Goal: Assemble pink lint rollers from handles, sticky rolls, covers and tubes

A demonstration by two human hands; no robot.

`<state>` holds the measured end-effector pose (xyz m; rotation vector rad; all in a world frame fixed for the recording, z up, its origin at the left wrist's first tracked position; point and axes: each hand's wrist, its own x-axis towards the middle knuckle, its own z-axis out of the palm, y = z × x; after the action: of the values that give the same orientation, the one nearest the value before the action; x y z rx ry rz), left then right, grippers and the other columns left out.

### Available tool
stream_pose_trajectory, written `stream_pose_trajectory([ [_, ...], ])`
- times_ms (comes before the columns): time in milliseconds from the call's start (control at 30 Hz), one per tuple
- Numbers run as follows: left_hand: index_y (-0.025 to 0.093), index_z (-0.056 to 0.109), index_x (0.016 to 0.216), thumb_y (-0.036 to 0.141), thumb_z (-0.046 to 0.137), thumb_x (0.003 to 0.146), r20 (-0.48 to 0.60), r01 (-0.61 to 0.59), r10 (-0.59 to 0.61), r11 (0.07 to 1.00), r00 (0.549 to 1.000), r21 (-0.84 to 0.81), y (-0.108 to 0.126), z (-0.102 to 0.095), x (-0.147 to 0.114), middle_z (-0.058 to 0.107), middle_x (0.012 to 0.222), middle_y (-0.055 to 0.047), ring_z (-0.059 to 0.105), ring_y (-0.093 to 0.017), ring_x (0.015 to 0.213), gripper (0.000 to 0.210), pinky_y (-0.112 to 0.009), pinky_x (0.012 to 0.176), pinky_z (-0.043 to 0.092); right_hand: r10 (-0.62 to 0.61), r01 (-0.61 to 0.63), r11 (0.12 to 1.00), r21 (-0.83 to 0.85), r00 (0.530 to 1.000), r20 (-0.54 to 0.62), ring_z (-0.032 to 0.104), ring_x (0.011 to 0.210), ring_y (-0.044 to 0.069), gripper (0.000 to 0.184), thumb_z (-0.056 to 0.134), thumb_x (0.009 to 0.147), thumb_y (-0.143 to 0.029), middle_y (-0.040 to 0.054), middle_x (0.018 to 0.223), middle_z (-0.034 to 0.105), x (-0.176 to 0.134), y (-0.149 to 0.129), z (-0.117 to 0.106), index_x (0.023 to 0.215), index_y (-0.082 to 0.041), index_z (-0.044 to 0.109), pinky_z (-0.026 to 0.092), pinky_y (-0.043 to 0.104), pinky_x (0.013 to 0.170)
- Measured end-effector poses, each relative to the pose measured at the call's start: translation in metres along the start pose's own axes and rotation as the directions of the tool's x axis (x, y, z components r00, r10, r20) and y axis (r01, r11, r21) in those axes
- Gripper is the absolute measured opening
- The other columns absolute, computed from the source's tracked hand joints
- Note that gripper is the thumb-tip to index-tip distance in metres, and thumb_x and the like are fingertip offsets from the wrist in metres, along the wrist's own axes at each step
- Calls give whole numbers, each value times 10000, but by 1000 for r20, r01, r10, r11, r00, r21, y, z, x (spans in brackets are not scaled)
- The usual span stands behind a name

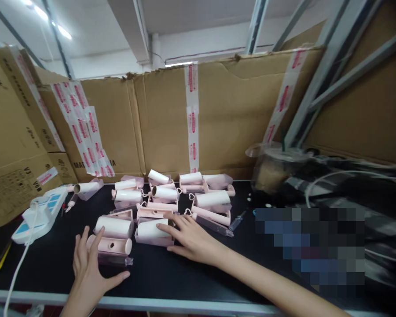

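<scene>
My left hand (88,270), fingers spread and thumb apart, is at a pink half-round holder (114,246) with a dark hole in its middle. Its fingertips reach the holder's left end and overlap the white roll (114,227) behind. Below that holder lies a clear purplish case (111,259). To the right, my right hand (193,237) reaches in with fingers stretched out. Its fingertips lie over the right end of another white roll (150,230), which sits in a clear pinkish case (153,240). Neither hand has its fingers wrapped round anything.
Several similar rolls, cases and pink holders (214,215) stand in rows behind. A white power strip (41,215) with a plugged-in cable lies left. A lidded plastic cup (272,169) and cables stand right. Cardboard walls (165,127) close the back; a metal edge (185,304) runs in front.
</scene>
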<state>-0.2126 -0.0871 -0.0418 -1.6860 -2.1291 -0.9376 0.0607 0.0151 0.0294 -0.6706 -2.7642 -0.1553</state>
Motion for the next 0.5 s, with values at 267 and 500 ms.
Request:
stream_pose_trajectory([
  [267, 274, 263, 1350, 520, 657, 594, 157, -61, 63, 998, 986, -15, 2, 5, -6, 169, 1435, -120, 349, -364, 1235, 887, -506, 915, 395, 75, -76, 997, -15, 996, -57, 350, 1203, 297, 538, 596, 771, -272, 155, 1334, 351, -10, 13, -3, 1268, -209, 400, 311, 458, 948],
  [500, 316, 348, 1310, 421, 702, 600, 131, -98, 118, 984, 984, -149, 32, 5, -27, 31, 1473, -52, 271, -372, 1279, 801, -493, 956, 373, -131, 139, 986, 88, 987, -95, 429, 1125, 205, 314, 383, 904, -302, 96, 1223, 506, -2, -23, -17, 1178, -187, 485, 322, 364, 938],
])
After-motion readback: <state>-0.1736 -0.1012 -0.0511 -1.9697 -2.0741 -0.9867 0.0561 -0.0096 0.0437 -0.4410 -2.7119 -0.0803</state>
